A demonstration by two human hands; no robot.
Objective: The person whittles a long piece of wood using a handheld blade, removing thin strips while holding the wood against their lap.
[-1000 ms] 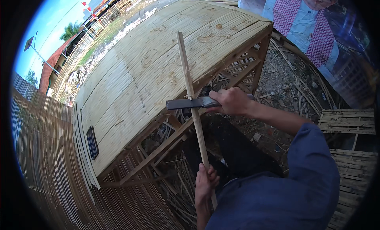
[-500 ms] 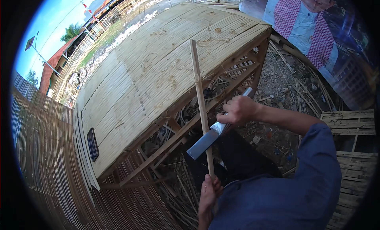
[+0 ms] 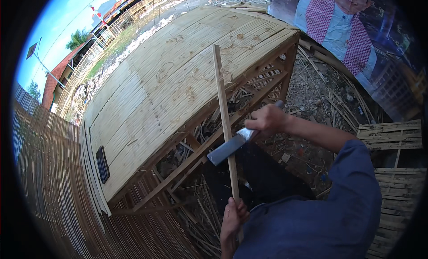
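Far left: slatted screen (image 3: pixel 53 183). Next, dark oblong (image 3: pixel 103 164), flat on the table (image 3: pixel 133 110) near its left end; shavings (image 3: pixel 191 93) lie farther right on the top. Stick (image 3: pixel 223 103) slants up from my lap, upper end over the table's near edge; contact there unclear. My left hand (image 3: pixel 234 214) is closed round its lower part. Knife (image 3: pixel 223 151) lies across the stick above that hand; my right hand (image 3: pixel 267 121) grips its handle.
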